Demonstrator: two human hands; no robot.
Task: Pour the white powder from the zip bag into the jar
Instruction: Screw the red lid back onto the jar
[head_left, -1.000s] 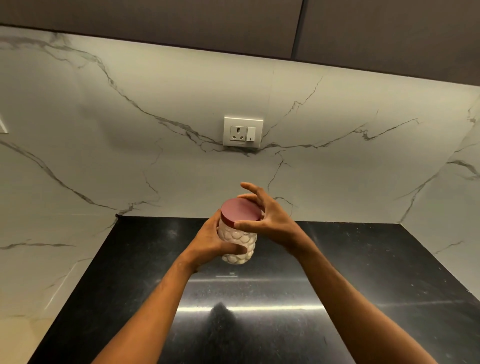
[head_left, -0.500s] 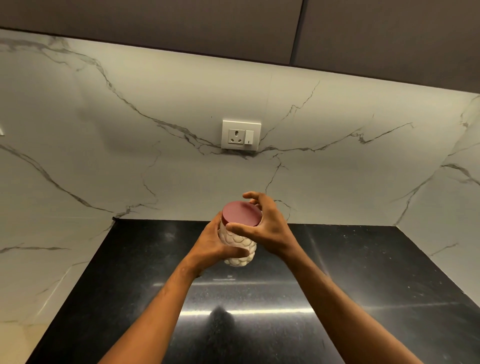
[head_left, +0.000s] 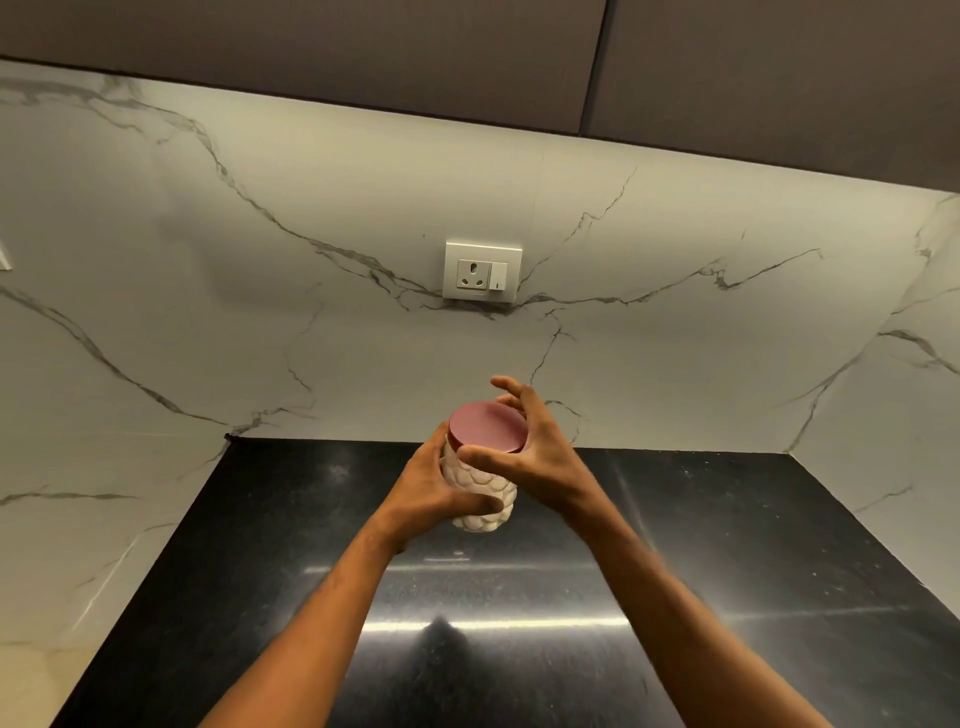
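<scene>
The jar (head_left: 480, 493) sits at frame centre, held above the worktop (head_left: 727, 545), its long axis tipped slightly toward the camera. The left hand (head_left: 431, 488) wraps its white body; the right hand (head_left: 535, 447) cups the red lid (head_left: 488, 426), fingers partly spread. No zip bag is visible. A wall socket (head_left: 483, 271) sits above.
</scene>
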